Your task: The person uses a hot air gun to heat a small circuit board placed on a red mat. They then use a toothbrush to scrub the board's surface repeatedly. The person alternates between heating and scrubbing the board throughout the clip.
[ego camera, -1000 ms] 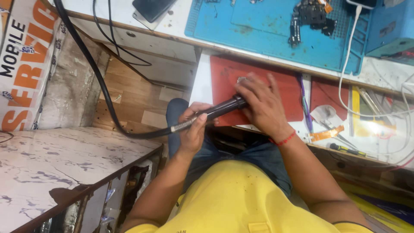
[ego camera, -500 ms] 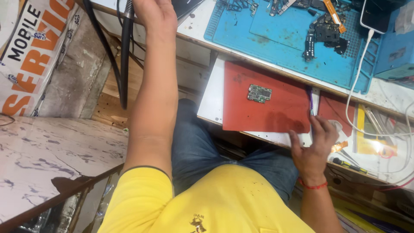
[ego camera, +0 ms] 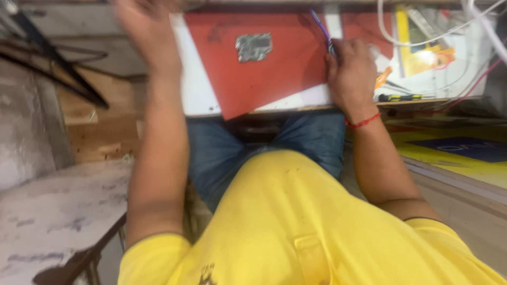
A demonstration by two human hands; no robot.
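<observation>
Left hand (ego camera: 145,31): up near the top left of the view, hanging over the left edge of the white pull-out shelf (ego camera: 193,89). Super blurry, so I can't tell if the fingers are curled, spread, or holding anything.

Right hand (ego camera: 351,74): resting on the shelf just off the right edge of the red mat (ego camera: 264,79), knuckles up, fingers curled down around the lower end of a thin purple tool (ego camera: 319,26). The tool's shaft pokes out above the fingers and leans up and to the left, crossing the mat's top right corner.

Wrist: 1 red thread bracelet (ego camera: 363,122) on the right wrist, sitting right at the front edge of the shelf.

Red mat: lies a bit crooked on the shelf, its bottom left corner sticking out past the front edge.

Circuit board (ego camera: 253,46): 1 small grey board, flat on the mat near its top edge, roughly between the 2 hands and touching neither.

Right end of the shelf: a black and yellow screwdriver (ego camera: 400,97) lying along the front edge, near the right hand but not touching it. Behind it there's yellow packaging (ego camera: 422,53) and a tangle of white cables (ego camera: 422,39).

Body: yellow shirt (ego camera: 296,227) and blue jeans (ego camera: 211,153) below the shelf, knees tucked under its front edge.

Left side: a marbled grey slab (ego camera: 58,221) down low, well away from the shelf.
</observation>
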